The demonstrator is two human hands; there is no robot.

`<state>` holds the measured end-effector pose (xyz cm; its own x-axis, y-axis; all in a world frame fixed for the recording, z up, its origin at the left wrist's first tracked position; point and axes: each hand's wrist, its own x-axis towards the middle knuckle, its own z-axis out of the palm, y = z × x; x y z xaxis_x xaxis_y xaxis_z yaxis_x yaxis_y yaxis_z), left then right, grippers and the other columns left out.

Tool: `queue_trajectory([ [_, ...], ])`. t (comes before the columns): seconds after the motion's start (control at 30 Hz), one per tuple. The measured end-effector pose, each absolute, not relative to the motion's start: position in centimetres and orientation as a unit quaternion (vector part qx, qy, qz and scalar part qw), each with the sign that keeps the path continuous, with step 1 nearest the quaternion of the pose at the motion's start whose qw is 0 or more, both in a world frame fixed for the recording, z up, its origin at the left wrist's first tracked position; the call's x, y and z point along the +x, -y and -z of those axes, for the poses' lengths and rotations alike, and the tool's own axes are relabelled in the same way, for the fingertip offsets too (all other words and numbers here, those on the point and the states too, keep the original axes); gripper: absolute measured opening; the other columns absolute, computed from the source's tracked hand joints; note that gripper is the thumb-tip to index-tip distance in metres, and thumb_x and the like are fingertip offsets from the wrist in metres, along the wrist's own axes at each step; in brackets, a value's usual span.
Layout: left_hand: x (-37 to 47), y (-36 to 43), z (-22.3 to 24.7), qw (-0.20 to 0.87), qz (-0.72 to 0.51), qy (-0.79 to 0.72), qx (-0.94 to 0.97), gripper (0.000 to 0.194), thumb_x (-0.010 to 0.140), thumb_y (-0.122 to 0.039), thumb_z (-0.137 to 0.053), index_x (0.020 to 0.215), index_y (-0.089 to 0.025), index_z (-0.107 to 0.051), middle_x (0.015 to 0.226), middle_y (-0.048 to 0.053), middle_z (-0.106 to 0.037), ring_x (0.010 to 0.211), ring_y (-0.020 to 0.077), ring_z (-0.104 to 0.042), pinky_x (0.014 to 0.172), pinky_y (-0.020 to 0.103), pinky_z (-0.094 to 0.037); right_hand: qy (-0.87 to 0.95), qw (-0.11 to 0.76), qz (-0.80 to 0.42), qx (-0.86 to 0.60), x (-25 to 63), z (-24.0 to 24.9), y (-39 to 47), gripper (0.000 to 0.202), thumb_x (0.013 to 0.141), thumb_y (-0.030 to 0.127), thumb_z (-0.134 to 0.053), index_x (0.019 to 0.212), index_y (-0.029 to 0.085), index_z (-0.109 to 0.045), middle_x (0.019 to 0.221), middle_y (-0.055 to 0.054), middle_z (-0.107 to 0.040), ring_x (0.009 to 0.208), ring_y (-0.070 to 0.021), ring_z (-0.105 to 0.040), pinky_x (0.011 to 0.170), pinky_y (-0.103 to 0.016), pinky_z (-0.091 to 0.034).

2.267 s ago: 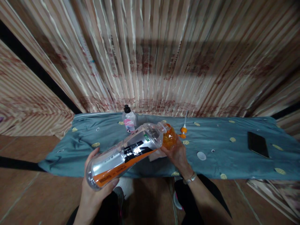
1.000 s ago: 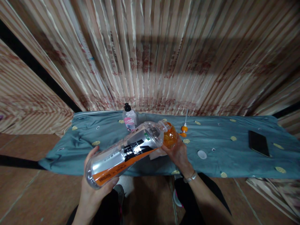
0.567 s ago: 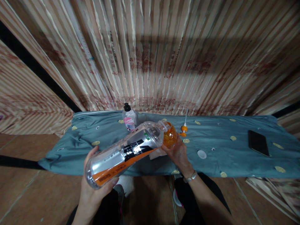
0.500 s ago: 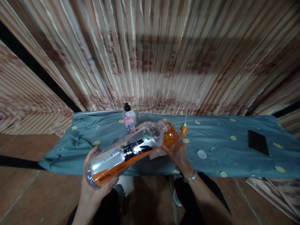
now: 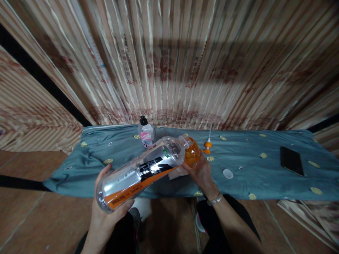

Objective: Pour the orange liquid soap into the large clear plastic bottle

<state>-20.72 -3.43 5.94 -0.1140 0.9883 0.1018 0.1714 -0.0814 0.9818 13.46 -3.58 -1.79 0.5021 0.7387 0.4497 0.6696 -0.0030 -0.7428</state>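
Note:
A large clear plastic bottle (image 5: 143, 173) with a silver, black and orange label lies tilted across the view, its neck lower right of nothing but up against a small orange see-through bottle (image 5: 191, 153). My left hand (image 5: 106, 208) is wrapped round the large bottle's base end. Around the orange bottle closes my right hand (image 5: 199, 173), steadying it at the large bottle's mouth. Whether liquid passes between the two mouths cannot be made out. An orange pump head (image 5: 208, 145) with a pale tube rests on the cloth beyond my right hand.
A clear bottle with a black cap and pink label (image 5: 146, 135) stands at the back. A white round disc (image 5: 227, 174) and a black phone (image 5: 291, 161) lie to the right on the blue-green cloth (image 5: 262, 176). A striped curtain (image 5: 169, 63) hangs behind.

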Motion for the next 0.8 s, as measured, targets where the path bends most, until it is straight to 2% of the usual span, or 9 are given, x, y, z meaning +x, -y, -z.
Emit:
queue_trajectory([
  [0.07, -20.60, 3.42, -6.08, 0.402, -0.508, -0.546, 0.531, 0.126, 0.059, -0.065, -0.109, 0.168, -0.026, -0.060, 0.139, 0.012, -0.084, 0.123, 0.0422, -0.084, 0.118, 0.054, -0.068, 0.496, 0.505, -0.030, -0.705, 13.36, 1.65, 3.61, 0.077, 0.091, 0.073, -0.088, 0.152, 0.029, -0.076, 0.132, -0.015, -0.088, 0.122, -0.0444, -0.089, 0.105, -0.062, -0.076],
  [0.3, -20.27, 3.35, -6.38, 0.400, -0.516, -0.543, 0.528, 0.125, 0.055, -0.065, -0.111, 0.164, -0.027, -0.062, 0.135, 0.009, -0.083, 0.119, 0.0378, -0.083, 0.109, 0.046, -0.070, 0.483, 0.513, -0.006, -0.709, 13.17, 1.67, 3.48, 0.078, 0.089, 0.078, -0.087, 0.146, 0.027, -0.078, 0.126, -0.015, -0.091, 0.114, -0.0414, -0.091, 0.102, -0.061, -0.077],
  [0.53, -19.91, 3.51, -6.67, 0.406, -0.522, -0.543, 0.517, 0.127, 0.053, -0.063, -0.112, 0.165, -0.026, -0.063, 0.135, 0.007, -0.084, 0.119, 0.0368, -0.084, 0.107, 0.042, -0.070, 0.489, 0.514, -0.022, -0.705, 13.26, 1.72, 3.53, 0.077, 0.090, 0.072, -0.088, 0.153, 0.031, -0.074, 0.140, -0.017, -0.088, 0.126, -0.0429, -0.088, 0.109, -0.066, -0.075],
  [0.73, -20.35, 3.39, -6.19, 0.413, -0.516, -0.545, 0.517, 0.124, 0.056, -0.056, -0.110, 0.167, -0.028, -0.063, 0.138, 0.011, -0.084, 0.123, 0.0446, -0.083, 0.114, 0.057, -0.070, 0.482, 0.520, -0.018, -0.705, 13.14, 2.08, 3.37, 0.079, 0.088, 0.069, -0.088, 0.152, 0.024, -0.074, 0.135, -0.019, -0.088, 0.123, -0.0434, -0.089, 0.109, -0.065, -0.076],
  [0.8, -20.46, 3.32, -6.07, 0.411, -0.514, -0.546, 0.518, 0.122, 0.057, -0.056, -0.109, 0.167, -0.028, -0.063, 0.140, 0.012, -0.083, 0.125, 0.0453, -0.083, 0.114, 0.058, -0.071, 0.475, 0.521, -0.011, -0.709, 13.21, 2.26, 3.36, 0.082, 0.086, 0.070, -0.090, 0.152, 0.023, -0.074, 0.135, -0.020, -0.088, 0.123, -0.0433, -0.089, 0.109, -0.066, -0.076],
])
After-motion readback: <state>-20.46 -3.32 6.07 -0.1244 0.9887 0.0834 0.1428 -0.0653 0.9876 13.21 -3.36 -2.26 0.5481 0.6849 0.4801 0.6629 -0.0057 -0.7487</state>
